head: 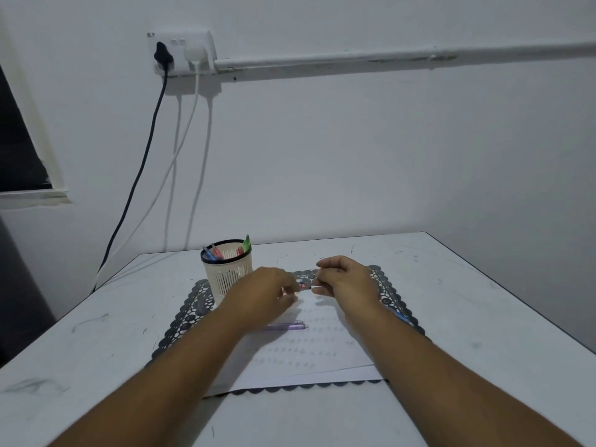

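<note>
Pinching a small pen (303, 286) between left hand (267, 293) and right hand (350, 282), one at each end, above paper (309, 353) on a dark lace mat (180, 327) on the worktop (96, 350). At 6 o'clock from the small pen, flat on the paper, a purple pen (287, 326); at 10 o'clock, upright on the mat, a white pen cup (227, 272).

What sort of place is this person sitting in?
Likely a study desk at home: a white table against a bare wall, a pen holder, a written sheet on a lacy mat, a wall socket. The left hand and right hand pinch what looks like a pen.
</note>
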Available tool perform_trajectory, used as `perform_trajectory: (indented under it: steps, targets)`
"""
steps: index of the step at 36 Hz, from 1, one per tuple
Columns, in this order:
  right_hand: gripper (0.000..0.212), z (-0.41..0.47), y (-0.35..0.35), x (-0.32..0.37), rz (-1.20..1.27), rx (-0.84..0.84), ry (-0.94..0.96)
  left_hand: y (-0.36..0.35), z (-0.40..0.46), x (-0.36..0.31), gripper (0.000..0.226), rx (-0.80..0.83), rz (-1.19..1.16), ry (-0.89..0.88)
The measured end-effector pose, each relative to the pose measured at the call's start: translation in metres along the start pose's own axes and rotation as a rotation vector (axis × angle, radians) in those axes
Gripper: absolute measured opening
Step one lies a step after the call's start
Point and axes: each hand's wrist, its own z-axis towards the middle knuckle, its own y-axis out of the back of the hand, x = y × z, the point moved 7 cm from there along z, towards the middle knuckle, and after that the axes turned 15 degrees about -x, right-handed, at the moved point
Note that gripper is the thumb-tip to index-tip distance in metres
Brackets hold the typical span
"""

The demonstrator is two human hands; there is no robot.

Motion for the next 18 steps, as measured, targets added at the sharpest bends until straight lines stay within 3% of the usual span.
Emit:
perform_trajectory:
  steps: [3,18]
  targets:
    - [0.017,-0.002,-0.002,-0.002,-0.005,0.006,-0.019,0.002,-0.020,0.002,0.018,0.107,-0.008,0.003]
    - [0.017,-0.012,-0.004,-0.004,0.045,0.023,-0.081,0.003,-0.044,-0.001,0.010,0.075,0.002,-0.039]
